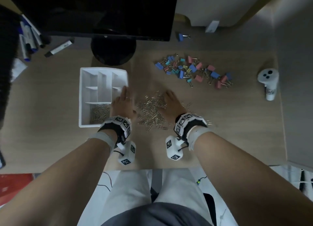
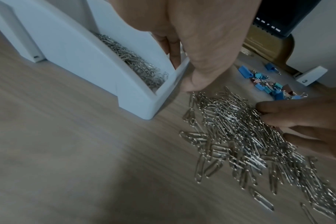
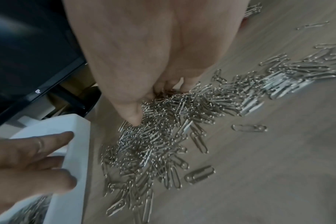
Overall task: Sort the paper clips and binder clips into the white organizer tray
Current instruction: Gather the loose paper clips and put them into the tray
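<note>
**Both hands at the paper clip pile beside the tray**

The left hand [image 1: 122, 101] hovers over the right wall of the white organizer tray [image 1: 84, 97], its fingers [image 3: 54, 140] straight and holding nothing. The right hand [image 1: 171, 102] rests on the loose paper clips [image 1: 151, 112] on the tabletop [image 1: 50, 115], fingers [image 3: 132, 112] curling into the heap. More clips fill the tray's near compartment. The binder clips [image 1: 193, 70] lie well apart, farther back.
</note>
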### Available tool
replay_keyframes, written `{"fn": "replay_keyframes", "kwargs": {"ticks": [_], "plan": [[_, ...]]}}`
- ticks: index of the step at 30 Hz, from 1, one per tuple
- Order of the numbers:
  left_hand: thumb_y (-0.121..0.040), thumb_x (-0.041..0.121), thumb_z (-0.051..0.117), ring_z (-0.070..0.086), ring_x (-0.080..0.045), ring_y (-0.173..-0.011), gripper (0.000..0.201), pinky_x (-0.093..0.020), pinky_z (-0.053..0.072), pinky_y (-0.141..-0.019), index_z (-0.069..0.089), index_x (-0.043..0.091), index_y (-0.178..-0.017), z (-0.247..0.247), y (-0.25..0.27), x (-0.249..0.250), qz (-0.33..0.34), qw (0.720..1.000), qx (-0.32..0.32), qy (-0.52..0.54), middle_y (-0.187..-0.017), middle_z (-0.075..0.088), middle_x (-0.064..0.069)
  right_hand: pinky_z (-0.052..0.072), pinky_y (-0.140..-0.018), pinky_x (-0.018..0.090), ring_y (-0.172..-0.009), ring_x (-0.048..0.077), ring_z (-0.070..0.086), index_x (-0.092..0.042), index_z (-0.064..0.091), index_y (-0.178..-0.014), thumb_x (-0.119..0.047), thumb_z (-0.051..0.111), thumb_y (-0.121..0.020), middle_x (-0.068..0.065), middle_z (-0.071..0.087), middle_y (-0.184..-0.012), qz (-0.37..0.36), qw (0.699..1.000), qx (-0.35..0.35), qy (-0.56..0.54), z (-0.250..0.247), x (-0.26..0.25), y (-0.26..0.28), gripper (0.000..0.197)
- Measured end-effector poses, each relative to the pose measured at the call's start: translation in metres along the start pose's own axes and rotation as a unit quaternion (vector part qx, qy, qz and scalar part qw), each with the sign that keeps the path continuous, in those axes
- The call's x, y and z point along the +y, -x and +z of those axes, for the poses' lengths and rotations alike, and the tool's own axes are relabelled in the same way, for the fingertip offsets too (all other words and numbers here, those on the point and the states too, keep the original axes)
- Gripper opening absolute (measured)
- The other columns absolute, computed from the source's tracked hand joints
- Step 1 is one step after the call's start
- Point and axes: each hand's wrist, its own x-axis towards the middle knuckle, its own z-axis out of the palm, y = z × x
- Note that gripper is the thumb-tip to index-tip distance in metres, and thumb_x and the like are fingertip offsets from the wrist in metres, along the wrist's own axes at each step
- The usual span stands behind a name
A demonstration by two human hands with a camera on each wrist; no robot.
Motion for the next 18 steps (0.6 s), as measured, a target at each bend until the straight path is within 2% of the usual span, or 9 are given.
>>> {"fn": "replay_keyframes", "kwargs": {"ticks": [3, 6, 8, 11, 13, 18], "plan": [[-0.085, 0.023, 0.069, 0.030, -0.036, -0.139, 0.099, -0.045, 0.029, -0.113, 0.000, 0.006, -0.154, 0.007, 0.004, 0.016, -0.028, 0.999, 0.010, 0.036, -0.162, -0.003, -0.007, 0.013, -0.124, 0.043, -0.154, 0.019, -0.006, -0.014, 0.012, -0.160, -0.040, 0.053, -0.099, 0.000, -0.003, -0.168, 0.046, 0.998, 0.040, -0.010, -0.004, 0.012, 0.018, 0.078], [-0.085, 0.024, 0.067, 0.023, -0.036, -0.142, 0.098, -0.046, 0.027, -0.115, 0.000, 0.007, -0.153, 0.015, 0.006, 0.031, -0.068, 0.993, 0.024, 0.089, -0.162, -0.004, -0.007, 0.006, -0.125, 0.041, -0.154, 0.023, -0.006, -0.011, -0.001, -0.160, -0.042, 0.051, -0.098, 0.005, -0.008, -0.167, 0.154, 0.983, 0.092, -0.041, -0.015, 0.042, 0.041, 0.086], [-0.086, 0.025, 0.065, 0.019, -0.036, -0.143, 0.097, -0.047, 0.024, -0.116, -0.002, 0.007, -0.153, 0.018, 0.005, 0.038, -0.086, 0.989, 0.033, 0.113, -0.162, -0.005, -0.008, -0.001, -0.125, 0.039, -0.154, 0.025, -0.008, -0.008, -0.005, -0.159, -0.044, 0.047, -0.099, 0.010, -0.010, -0.167, 0.232, 0.963, 0.125, -0.046, -0.017, 0.066, 0.057, 0.087], [-0.086, 0.026, 0.065, 0.014, -0.037, -0.145, 0.100, -0.046, 0.018, -0.119, -0.007, 0.008, -0.153, 0.021, 0.004, 0.043, -0.103, 0.985, 0.038, 0.130, -0.162, -0.007, -0.009, -0.004, -0.124, 0.039, -0.154, 0.027, -0.008, -0.005, -0.002, -0.158, -0.043, 0.047, -0.097, 0.013, -0.006, -0.167, 0.325, 0.921, 0.196, -0.083, -0.011, 0.091, 0.068, 0.087], [-0.086, 0.028, 0.065, 0.013, -0.037, -0.145, 0.101, -0.045, 0.016, -0.119, -0.007, 0.007, -0.153, 0.025, 0.004, 0.045, -0.103, 0.985, 0.054, 0.128, -0.162, -0.006, -0.010, -0.002, -0.124, 0.038, -0.154, 0.028, -0.005, -0.003, 0.002, -0.158, -0.040, 0.047, -0.096, 0.014, -0.002, -0.167, 0.348, 0.900, 0.239, -0.106, -0.002, 0.104, 0.070, 0.085], [-0.086, 0.039, 0.062, 0.017, -0.038, -0.143, 0.097, -0.045, 0.018, -0.119, 0.002, 0.001, -0.152, 0.033, 0.009, 0.049, -0.093, 0.988, 0.079, 0.095, -0.161, -0.003, -0.015, -0.008, -0.123, 0.038, -0.153, 0.028, -0.011, -0.004, -0.003, -0.158, -0.049, 0.040, -0.101, 0.014, -0.011, -0.166, 0.348, 0.893, 0.238, -0.157, 0.024, 0.096, 0.063, 0.085]]}}
